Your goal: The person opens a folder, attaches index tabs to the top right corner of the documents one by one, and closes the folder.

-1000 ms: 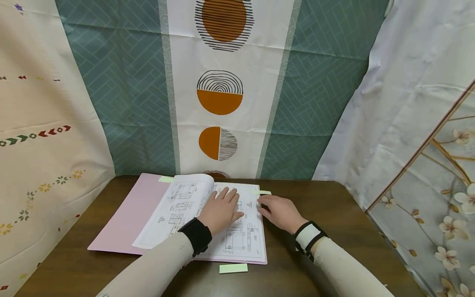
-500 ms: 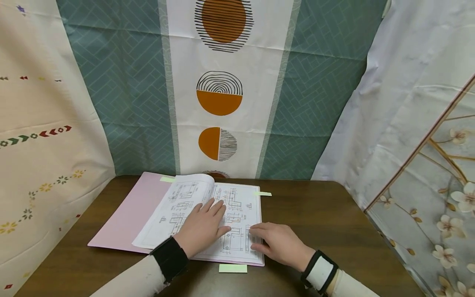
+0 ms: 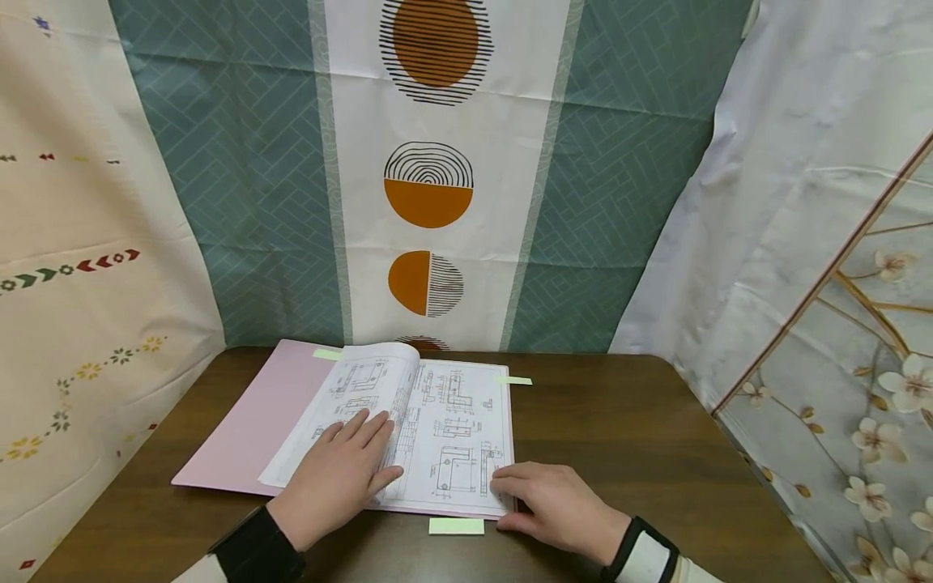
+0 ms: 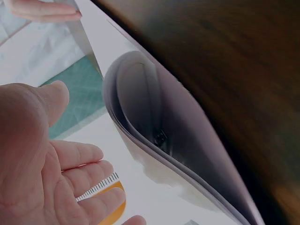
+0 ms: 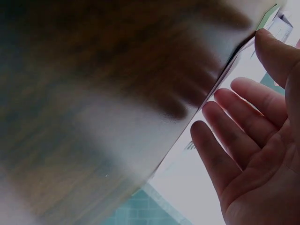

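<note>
An open pink folder [image 3: 255, 421] holds sheets of technical drawings and lies on the wooden table. Its turned pages [image 3: 364, 376] curve up at the spine, and the left wrist view shows them as a loop of paper [image 4: 140, 93] from the near edge. My left hand [image 3: 335, 482] lies over the lower part of those turned pages, fingers straight. At the lower right corner of the right-hand page [image 3: 466, 421] is my right hand [image 3: 557, 506]. Its fingertips overlap the page edge while the thumb stays lower, by the corner; in the right wrist view its fingers [image 5: 215, 140] look extended and spread.
Pale green sticky tabs stand out from the folder: a bottom tab [image 3: 456, 526], a right tab [image 3: 516, 380] and a top-left tab [image 3: 327, 354]. The brown tabletop [image 3: 605, 429] reaches back to a patterned curtain [image 3: 627, 202]. More cloth hangs at both sides.
My left hand has slid from the right-hand page down and left onto the turned pages. My right hand has come down along the right edge from the upper tab to the lower corner.
</note>
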A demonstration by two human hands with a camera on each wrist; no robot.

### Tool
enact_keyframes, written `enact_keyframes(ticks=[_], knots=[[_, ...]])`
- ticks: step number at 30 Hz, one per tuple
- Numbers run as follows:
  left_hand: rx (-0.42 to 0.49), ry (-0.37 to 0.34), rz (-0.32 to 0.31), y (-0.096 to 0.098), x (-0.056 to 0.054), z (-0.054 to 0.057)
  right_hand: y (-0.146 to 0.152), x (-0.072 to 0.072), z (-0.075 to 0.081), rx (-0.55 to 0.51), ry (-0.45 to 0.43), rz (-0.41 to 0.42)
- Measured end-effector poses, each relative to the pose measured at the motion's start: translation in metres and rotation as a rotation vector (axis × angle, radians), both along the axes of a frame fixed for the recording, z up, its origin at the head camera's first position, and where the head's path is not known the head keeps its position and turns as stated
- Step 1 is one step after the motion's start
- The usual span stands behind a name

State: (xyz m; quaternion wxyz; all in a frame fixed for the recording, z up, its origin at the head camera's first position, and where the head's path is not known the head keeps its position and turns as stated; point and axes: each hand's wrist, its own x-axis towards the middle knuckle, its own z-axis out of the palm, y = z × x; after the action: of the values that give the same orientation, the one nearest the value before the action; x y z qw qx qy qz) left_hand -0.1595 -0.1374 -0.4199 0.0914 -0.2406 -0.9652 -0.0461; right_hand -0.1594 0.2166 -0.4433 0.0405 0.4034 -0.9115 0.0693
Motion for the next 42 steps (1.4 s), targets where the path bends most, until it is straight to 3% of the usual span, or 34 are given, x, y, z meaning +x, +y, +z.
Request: enact_keyframes(ticks=[8,15,20,31,35,42], knots=[[-0.001,-0.018,0.04,-0.014,0.005,-0.001,-0.001,0.0,-0.001,0.033,-0.002,-0.008],[-0.006,0.015,0.051,-0.026,0.006,-0.002,0.001,0.0,0.001,0.039,0.022,-0.019],[0.028,0.013,0.093,-0.04,0.006,-0.002,0.002,-0.001,0.0,0.046,0.012,-0.032],[0.176,-0.012,0.23,-0.107,0.004,-0.005,0.004,-0.002,-0.002,0.037,0.018,-0.032],[0.189,0.001,0.271,-0.133,0.003,-0.007,0.003,-0.002,0.0,0.038,0.0,-0.04],[0.198,-0.065,0.354,-0.166,0.001,-0.01,0.001,-0.001,0.003,0.043,-0.025,-0.052]])
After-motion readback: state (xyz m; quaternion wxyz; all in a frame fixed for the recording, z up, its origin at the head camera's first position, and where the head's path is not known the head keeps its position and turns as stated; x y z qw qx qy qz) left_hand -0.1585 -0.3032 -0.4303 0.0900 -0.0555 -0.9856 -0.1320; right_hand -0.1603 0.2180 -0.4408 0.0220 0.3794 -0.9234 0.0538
